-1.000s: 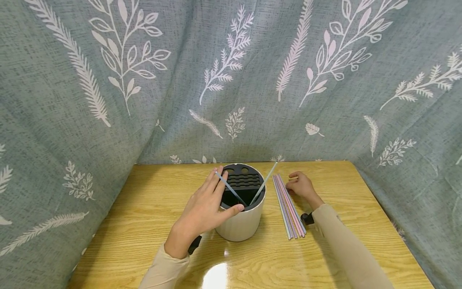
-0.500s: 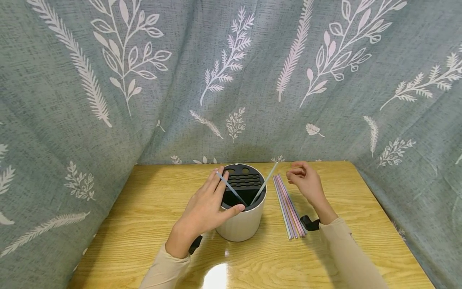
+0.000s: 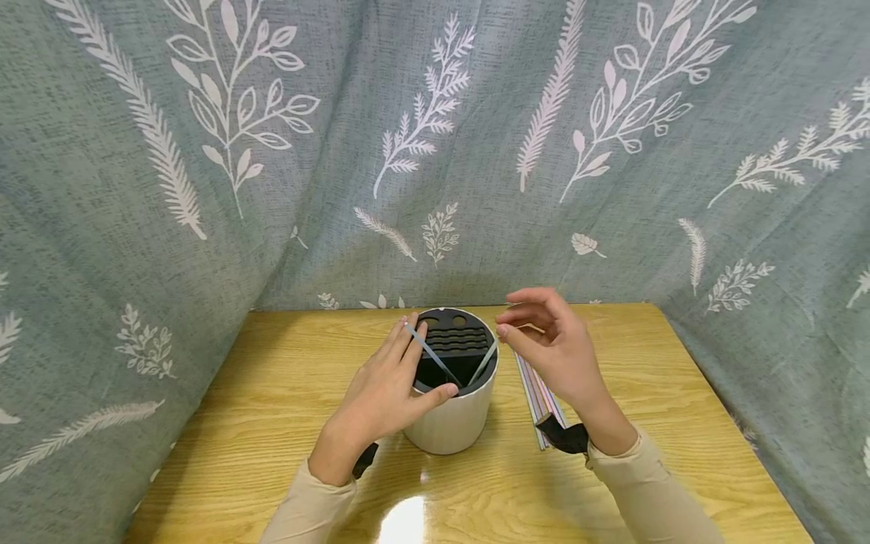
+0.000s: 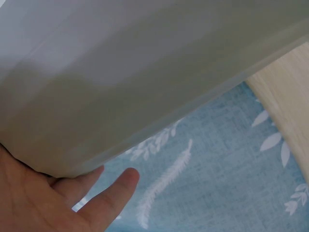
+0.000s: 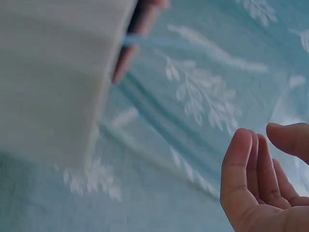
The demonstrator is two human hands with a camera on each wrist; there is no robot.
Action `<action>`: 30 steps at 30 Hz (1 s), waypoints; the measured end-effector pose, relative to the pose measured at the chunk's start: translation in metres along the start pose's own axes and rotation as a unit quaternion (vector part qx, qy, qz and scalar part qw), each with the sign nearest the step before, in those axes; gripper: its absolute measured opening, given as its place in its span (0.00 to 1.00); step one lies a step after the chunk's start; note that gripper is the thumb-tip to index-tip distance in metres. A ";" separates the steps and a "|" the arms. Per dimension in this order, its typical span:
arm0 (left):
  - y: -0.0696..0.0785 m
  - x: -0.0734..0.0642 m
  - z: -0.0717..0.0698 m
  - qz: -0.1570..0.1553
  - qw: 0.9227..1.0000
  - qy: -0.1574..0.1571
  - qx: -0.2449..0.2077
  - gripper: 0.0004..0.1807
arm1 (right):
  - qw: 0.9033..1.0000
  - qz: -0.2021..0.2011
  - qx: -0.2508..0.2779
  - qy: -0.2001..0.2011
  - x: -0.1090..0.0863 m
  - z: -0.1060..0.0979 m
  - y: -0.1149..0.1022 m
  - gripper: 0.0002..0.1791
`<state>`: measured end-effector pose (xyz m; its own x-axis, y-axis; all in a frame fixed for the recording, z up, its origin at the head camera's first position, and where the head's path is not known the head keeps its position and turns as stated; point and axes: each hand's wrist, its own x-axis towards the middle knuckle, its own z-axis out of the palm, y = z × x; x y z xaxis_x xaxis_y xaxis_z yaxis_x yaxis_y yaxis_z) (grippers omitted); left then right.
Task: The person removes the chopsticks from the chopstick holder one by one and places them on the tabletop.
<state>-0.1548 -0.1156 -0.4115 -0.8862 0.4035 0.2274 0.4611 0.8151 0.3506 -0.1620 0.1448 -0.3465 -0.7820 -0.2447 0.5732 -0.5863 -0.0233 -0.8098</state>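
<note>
A round cream holder (image 3: 451, 423) with a black slotted top stands upright on the table. My left hand (image 3: 387, 389) rests on its left side and rim, fingers extended, thumb along the front edge. A bluish straw (image 3: 432, 352) leans left out of the open compartment, across the left fingers. A second, pale straw (image 3: 483, 360) leans right, its upper end hidden behind my right hand (image 3: 553, 340). That hand is raised at the holder's right, fingers bent softly. In the right wrist view, thumb and fingers (image 5: 235, 164) stand apart with nothing between them.
Several pastel straws (image 3: 533, 389) lie side by side on the wooden table (image 3: 272, 423) right of the holder, partly under my right hand and wrist strap. A patterned blue-green curtain (image 3: 306, 189) hangs behind and at both sides.
My right hand has risen from beside the loose straws and moved left to the holder's rim, covering the pale straw's upper end. The left hand has stayed on the holder.
</note>
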 end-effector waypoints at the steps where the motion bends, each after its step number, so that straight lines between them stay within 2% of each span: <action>1: 0.000 0.000 0.000 -0.001 1.000 0.000 -0.001 0.58 | 1.000 0.001 -0.004 -0.014 0.001 0.006 0.002 0.20; 6: 0.000 0.000 0.001 0.002 1.000 -0.002 0.000 0.58 | 0.997 0.005 -0.025 -0.072 0.006 0.029 0.017 0.21; 13: -0.001 -0.001 0.001 0.005 1.000 0.004 -0.003 0.58 | 0.987 0.064 -0.054 -0.134 0.011 0.050 0.034 0.22; 16: -0.002 -0.001 0.001 0.006 1.000 0.005 -0.008 0.57 | 0.984 0.073 -0.066 -0.149 0.013 0.056 0.038 0.23; 24: -0.002 -0.001 0.001 0.009 1.000 0.013 -0.011 0.56 | 0.982 0.047 -0.095 -0.157 0.016 0.065 0.042 0.24; 30: -0.002 -0.001 0.001 0.009 1.000 0.013 -0.006 0.57 | 0.982 0.050 -0.099 -0.150 0.016 0.065 0.043 0.22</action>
<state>-0.1546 -0.1175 -0.4131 -0.8765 0.4065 0.2578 0.4773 0.8028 0.3574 -0.1857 0.0768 -0.3799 -0.7571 -0.5120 0.4058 -0.5630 0.1961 -0.8028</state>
